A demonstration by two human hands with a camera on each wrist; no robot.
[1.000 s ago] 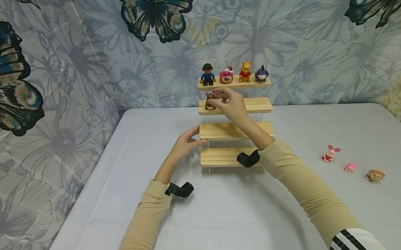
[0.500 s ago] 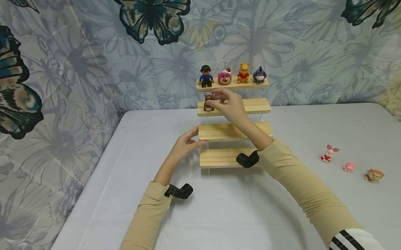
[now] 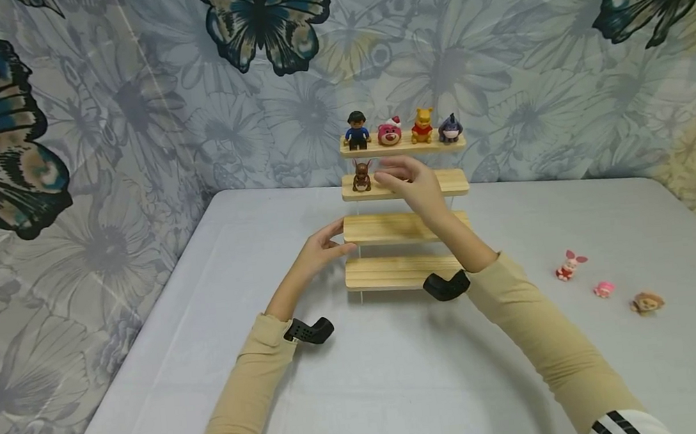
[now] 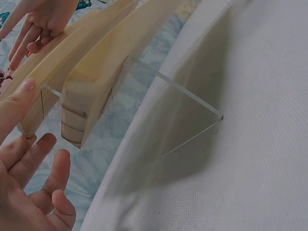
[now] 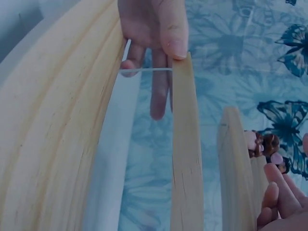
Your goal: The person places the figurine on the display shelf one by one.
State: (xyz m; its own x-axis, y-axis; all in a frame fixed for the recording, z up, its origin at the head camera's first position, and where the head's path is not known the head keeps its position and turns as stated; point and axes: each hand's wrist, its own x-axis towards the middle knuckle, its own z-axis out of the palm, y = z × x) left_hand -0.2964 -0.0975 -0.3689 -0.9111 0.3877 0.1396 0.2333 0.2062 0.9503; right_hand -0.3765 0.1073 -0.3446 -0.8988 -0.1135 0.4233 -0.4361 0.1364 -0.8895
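A tiered wooden display stand [image 3: 403, 271] stands mid-table on clear supports. My left hand [image 3: 321, 249] grips the left end of its second-lowest board [image 3: 381, 229], thumb on the near edge and fingers behind. A small brown figurine with upright ears [image 3: 361, 179] sits upright at the left end of the second board from the top. Just right of it is my right hand [image 3: 417, 186], apart from the figurine, fingers loosely bent and holding nothing. In the right wrist view the brown figurine [image 5: 269, 143] shows beyond the board edges, close to my right fingers [image 5: 281, 190].
Along the top board stand a blue-shirted toy figure [image 3: 356, 131], a pink bear head [image 3: 389, 132], a yellow bear in red [image 3: 422, 126] and a grey-blue donkey [image 3: 450, 129]. On the table's right lie a piglet figurine [image 3: 570, 265], a small pink figurine [image 3: 604, 289] and a tan one [image 3: 647, 303].
My right hand has let go of the brown figurine and moved a little to the right, leaving it on the board. The left hand stays at the stand's left side.
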